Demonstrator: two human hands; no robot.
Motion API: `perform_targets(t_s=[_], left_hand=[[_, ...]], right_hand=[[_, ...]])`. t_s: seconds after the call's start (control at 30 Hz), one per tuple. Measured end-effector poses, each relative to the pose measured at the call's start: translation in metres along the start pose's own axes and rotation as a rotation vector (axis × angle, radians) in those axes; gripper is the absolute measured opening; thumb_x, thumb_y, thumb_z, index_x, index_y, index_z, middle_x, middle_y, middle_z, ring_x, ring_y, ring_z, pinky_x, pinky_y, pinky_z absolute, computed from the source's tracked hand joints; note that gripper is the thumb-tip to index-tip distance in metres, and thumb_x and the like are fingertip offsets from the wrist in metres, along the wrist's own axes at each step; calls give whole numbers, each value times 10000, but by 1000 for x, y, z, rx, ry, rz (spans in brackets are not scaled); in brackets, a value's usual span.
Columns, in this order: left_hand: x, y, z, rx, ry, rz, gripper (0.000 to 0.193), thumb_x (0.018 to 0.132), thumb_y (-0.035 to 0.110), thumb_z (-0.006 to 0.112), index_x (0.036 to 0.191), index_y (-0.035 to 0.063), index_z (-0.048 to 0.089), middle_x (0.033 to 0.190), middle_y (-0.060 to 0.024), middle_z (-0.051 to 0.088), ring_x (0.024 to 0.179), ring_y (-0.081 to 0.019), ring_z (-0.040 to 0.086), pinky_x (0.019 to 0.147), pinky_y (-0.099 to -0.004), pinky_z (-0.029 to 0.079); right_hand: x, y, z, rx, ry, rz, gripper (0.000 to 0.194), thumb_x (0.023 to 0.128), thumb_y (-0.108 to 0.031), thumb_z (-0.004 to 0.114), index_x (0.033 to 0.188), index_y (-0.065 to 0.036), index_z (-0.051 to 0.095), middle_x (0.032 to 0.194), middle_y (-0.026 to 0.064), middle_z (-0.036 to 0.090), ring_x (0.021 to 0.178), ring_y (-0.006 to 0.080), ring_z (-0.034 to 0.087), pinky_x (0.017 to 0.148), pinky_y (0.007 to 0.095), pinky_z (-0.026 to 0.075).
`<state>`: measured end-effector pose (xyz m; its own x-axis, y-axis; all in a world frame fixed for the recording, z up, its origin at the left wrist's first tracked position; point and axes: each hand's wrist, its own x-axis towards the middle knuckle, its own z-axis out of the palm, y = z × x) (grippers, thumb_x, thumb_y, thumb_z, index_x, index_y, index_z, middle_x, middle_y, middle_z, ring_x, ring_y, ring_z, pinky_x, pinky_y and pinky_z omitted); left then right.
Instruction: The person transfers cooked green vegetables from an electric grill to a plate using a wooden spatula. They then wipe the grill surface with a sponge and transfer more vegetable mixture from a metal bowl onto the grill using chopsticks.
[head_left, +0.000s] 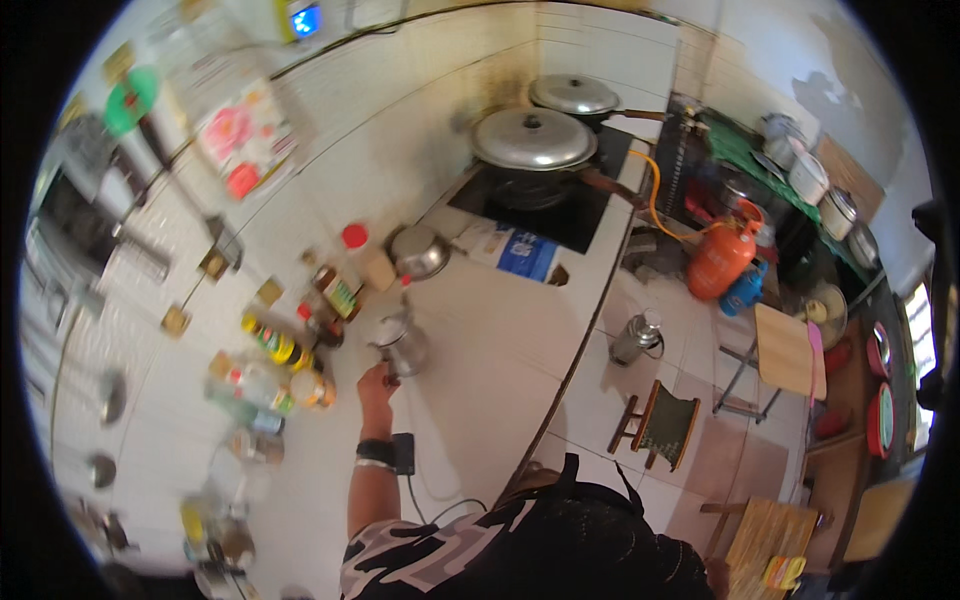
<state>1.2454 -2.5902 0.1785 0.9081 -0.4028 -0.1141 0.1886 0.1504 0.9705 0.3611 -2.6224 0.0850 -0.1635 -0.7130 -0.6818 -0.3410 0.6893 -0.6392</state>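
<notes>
My left hand (377, 386) is closed at the near side of a shiny metal pitcher or kettle (405, 351), which stands on the white tiled counter (480, 352); its fingers appear to be around the handle. A black band and a lighter one circle the wrist. Behind the pitcher is a metal bowl (421, 251). Sauce bottles, among them a yellow-capped one (281, 345) and a brown one with a label (337, 292), stand left of it along the wall. My right hand is out of view; only a small patch of skin shows beside the dark clothing at the bottom right.
Two lidded pans (534, 139) sit on the black hob at the back. On the floor to the right are an orange gas cylinder (724, 259), a vacuum flask (636, 337), a folding stool (667, 426) and a wooden-topped chair (787, 352). A black cable runs near my left forearm.
</notes>
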Motion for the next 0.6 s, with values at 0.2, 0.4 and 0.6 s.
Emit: perform_targets(t_s=[0.2,0.4,0.6], left_hand=[[138,-45,-35,929,-229,376,322,884,180,505,1152,14,569,880,-20,571,775,-119,545,673,-235,481],[157,-32,-46,442,-260,112,443,847,154,567,1280,109,481,1201,-157,549,1080,-256,527,986,-350,363],[144,0,2,1742,-363,856,260,860,154,565,1080,27,620,1136,-174,591,1051,-289,559,920,-367,460]], right_hand=[[-20,-64,25,61,59,110,138,849,-186,487,779,-82,545,671,53,579,477,147,519,362,293,382],[-58,-96,27,-398,208,58,199,853,-214,511,835,-48,620,753,60,659,598,155,634,466,320,507],[-115,-103,54,-254,280,331,233,847,-198,441,867,-64,630,829,45,681,693,142,672,546,288,545]])
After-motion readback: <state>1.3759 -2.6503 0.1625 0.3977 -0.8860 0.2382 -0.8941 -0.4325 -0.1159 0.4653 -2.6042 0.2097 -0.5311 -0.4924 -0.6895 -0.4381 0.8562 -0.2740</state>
